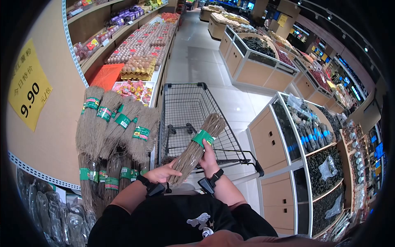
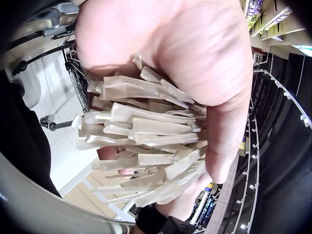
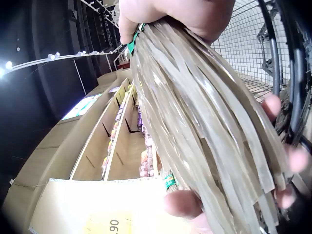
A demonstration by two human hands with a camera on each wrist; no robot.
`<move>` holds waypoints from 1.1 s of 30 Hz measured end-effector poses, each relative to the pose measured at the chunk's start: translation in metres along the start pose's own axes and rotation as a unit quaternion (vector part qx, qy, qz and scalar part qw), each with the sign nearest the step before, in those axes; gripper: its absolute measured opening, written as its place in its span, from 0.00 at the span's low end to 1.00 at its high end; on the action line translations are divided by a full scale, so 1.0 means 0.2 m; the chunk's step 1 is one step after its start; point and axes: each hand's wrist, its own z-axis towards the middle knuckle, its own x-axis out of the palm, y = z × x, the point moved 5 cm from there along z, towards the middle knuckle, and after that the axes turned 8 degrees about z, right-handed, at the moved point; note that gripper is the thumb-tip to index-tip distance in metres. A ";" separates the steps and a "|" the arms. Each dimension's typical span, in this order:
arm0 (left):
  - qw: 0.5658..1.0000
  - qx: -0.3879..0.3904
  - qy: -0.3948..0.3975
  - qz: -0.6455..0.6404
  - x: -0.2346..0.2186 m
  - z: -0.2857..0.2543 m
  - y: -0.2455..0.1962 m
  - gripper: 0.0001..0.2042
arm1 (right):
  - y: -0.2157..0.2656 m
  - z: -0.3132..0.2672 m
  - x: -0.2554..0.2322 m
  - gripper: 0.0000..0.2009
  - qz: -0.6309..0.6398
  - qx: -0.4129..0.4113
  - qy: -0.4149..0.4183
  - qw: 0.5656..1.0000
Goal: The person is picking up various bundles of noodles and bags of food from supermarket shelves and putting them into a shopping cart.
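Observation:
A bundle of flat dried noodles with a green paper band is held slanting in front of the body, over the near end of a shopping cart. My right hand grips it around the band, thumb lying on the label. At its lower end my left hand holds the noodles between thumb and fingers. The cut ends fan out below the palm in the left wrist view. In the right wrist view the noodle strands run down from the right hand to the left fingertips.
Similar banded noodle bundles are stacked at the left, beneath a yellow price sign. Egg trays line the shelf beyond. A bin of dark dried goods stands to the right, and a tiled aisle runs ahead.

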 end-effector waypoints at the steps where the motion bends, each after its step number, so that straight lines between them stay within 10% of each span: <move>1: 1.000 -0.011 -0.004 0.024 0.01 0.00 0.00 0.39 | 0.00 0.00 0.00 0.21 -0.016 -0.010 0.001 1.000; 17: 0.997 -0.059 0.024 -0.039 -0.09 -0.01 0.05 0.30 | 0.01 -0.05 0.15 0.27 0.085 0.007 0.146 0.986; 33: 0.997 -0.061 0.046 -0.008 -0.09 0.03 0.09 0.30 | 0.00 -0.01 0.05 0.24 0.090 0.049 0.104 0.989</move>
